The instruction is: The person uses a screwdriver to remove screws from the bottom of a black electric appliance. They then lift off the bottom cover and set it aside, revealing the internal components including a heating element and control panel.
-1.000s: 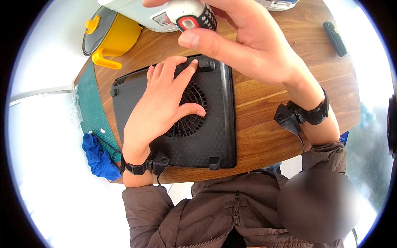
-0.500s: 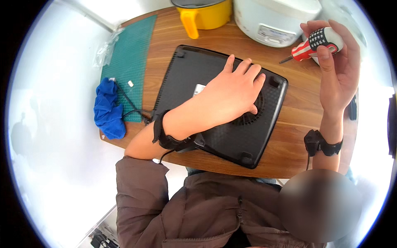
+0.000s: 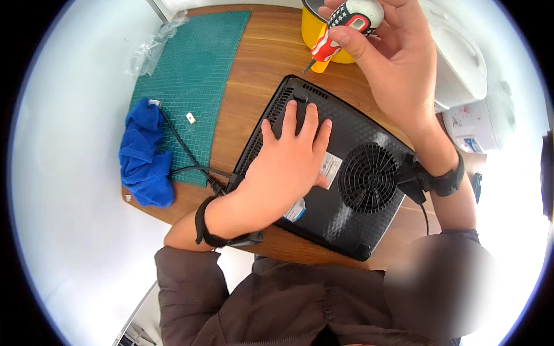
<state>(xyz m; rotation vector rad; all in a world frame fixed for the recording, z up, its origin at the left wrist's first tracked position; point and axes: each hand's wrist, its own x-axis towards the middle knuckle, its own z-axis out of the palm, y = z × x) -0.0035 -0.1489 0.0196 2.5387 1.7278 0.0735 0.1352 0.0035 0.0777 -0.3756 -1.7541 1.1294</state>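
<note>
Left hand (image 3: 288, 164) flat on upturned black cooktop (image 3: 334, 173), pressing, not gripping. Right hand (image 3: 398, 63) clenched around red-handled screwdriver (image 3: 340, 32). Probably rigid, fairly heavy; best gripped by edges.

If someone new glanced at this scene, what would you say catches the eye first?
The black appliance lying underside up at the table's centre, fan grille showing, with the left hand flat on it. Above it, the right hand holds a red-handled screwdriver. A blue cloth lies at the left edge.

A dark brown jacket with sleeves pushed up, and a black strap with a small black device on each wrist of the bare hands.
</note>
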